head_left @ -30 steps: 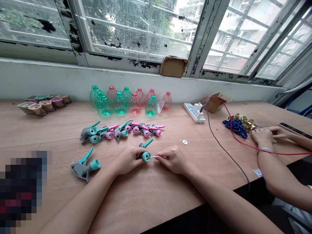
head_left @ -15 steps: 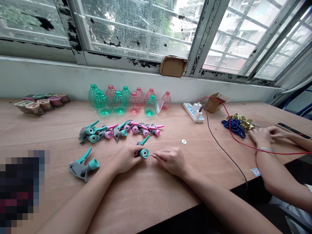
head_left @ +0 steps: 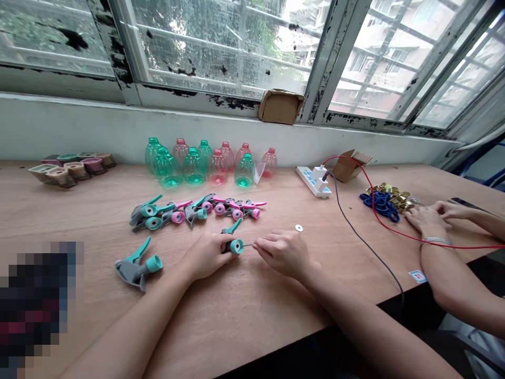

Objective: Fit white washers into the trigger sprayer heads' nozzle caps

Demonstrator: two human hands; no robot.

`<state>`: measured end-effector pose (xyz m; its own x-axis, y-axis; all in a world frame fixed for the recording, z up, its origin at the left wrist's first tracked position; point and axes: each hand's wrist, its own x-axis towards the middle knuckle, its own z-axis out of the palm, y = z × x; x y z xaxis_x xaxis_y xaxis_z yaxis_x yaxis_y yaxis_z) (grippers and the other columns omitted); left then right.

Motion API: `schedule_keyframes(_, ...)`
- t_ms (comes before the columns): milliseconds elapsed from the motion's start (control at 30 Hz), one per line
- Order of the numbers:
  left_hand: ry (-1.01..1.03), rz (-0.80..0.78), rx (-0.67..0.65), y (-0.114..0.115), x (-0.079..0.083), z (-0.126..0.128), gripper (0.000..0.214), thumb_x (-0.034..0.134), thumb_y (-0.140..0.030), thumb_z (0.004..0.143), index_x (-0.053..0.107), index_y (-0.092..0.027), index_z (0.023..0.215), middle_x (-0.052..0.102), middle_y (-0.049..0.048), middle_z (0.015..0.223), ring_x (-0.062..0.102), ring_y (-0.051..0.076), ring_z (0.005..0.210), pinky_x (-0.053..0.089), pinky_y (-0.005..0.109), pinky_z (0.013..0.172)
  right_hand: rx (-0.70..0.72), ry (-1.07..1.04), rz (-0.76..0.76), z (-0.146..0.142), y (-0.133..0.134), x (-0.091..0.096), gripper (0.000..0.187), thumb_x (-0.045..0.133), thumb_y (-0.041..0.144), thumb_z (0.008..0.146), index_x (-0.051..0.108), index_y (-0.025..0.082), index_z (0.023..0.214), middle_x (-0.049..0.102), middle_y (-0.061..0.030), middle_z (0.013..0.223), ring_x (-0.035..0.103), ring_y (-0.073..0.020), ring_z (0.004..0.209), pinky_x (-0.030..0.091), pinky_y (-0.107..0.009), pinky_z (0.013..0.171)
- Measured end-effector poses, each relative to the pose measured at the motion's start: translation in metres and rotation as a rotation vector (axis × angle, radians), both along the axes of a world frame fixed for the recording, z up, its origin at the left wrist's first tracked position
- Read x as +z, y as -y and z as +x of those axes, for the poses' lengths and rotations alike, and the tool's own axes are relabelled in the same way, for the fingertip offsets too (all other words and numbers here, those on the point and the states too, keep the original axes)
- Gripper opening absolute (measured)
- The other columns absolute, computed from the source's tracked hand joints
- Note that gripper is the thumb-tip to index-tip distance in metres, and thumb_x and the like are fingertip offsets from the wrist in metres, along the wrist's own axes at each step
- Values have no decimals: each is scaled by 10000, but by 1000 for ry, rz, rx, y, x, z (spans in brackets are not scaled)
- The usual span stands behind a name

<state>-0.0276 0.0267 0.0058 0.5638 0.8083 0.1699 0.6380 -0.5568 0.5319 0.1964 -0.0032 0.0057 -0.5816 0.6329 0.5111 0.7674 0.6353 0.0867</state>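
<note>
My left hand (head_left: 207, 256) grips a grey trigger sprayer head with a teal nozzle (head_left: 235, 246) on the wooden table (head_left: 244, 310). My right hand (head_left: 282, 254) pinches a thin metal pin (head_left: 248, 245), whose tip is at the nozzle's side. A similar sprayer head (head_left: 136, 268) lies to the left of my left hand. A row of teal and pink sprayer heads (head_left: 197, 210) lies beyond my hands. A small white washer (head_left: 299, 227) lies just beyond my right hand.
Clear plastic bottles (head_left: 193, 168) stand along the wall, with plastic pots (head_left: 71, 168) to their left. At right are a power strip (head_left: 313, 181), red and black cables, and a cardboard box (head_left: 347, 167). A co-worker's hands (head_left: 428, 218) work beside blue rings (head_left: 381, 205) and brass parts (head_left: 390, 193).
My right hand has moved slightly right, with the pin still in it. My left hand and the sprayer head have stayed nearly still.
</note>
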Motion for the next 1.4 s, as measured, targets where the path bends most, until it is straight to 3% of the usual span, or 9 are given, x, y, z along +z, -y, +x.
schedule_keyframes(167, -10, 13, -38, 2, 2, 2, 185, 551, -244, 815, 711, -178, 880, 571, -24, 614, 462, 106, 566, 285, 210, 542, -130, 54, -216, -9, 0, 24, 371, 541, 300, 897, 632, 180, 558, 616, -27, 554, 462, -111, 493, 157, -292, 508)
schedule_keyframes(367, -15, 14, -57, 0, 4, -1, 170, 560, -251, 827, 708, -181, 874, 542, -40, 599, 418, 94, 552, 260, 204, 528, -17, -129, -392, -3, -14, 9, 417, 533, 324, 911, 616, 175, 531, 495, 41, 470, 294, -74, 456, 178, -263, 506)
schedule_keyframes(667, 24, -31, -72, -2, 4, -2, 185, 544, -257, 825, 701, -164, 851, 468, -49, 583, 370, 83, 546, 253, 194, 514, 65, -222, -364, 5, -16, -4, 458, 454, 367, 969, 640, 178, 595, 579, 18, 537, 413, -82, 504, 239, -246, 541)
schedule_keyframes(900, -16, 76, -21, 0, 4, 1, 152, 569, -249, 806, 647, -162, 709, 485, -53, 536, 373, 80, 501, 237, 215, 508, -152, -23, -146, -6, -3, 5, 398, 478, 337, 932, 671, 190, 618, 662, -33, 599, 516, -116, 513, 160, -288, 513)
schedule_keyframes(1000, -37, 108, -1, 1, 5, 2, 160, 567, -263, 807, 649, -170, 706, 546, -36, 557, 409, 91, 504, 246, 222, 513, -209, 6, -157, -12, 2, 5, 384, 485, 329, 926, 673, 196, 618, 677, -43, 609, 536, -123, 512, 160, -290, 508)
schedule_keyframes(1200, -101, 114, 111, 2, 2, 8, 147, 578, -268, 783, 680, -191, 711, 598, -5, 576, 469, 124, 520, 250, 240, 519, -320, -8, -133, -27, 11, -12, 291, 486, 271, 938, 662, 196, 719, 691, -54, 651, 576, -143, 532, 164, -288, 494)
schedule_keyframes(1400, -95, 135, 182, 4, 0, 8, 154, 577, -281, 779, 694, -192, 732, 596, 0, 578, 480, 132, 537, 258, 239, 520, -264, -26, -170, -21, -2, -9, 369, 461, 352, 954, 666, 206, 685, 698, -41, 658, 566, -134, 551, 191, -279, 509)
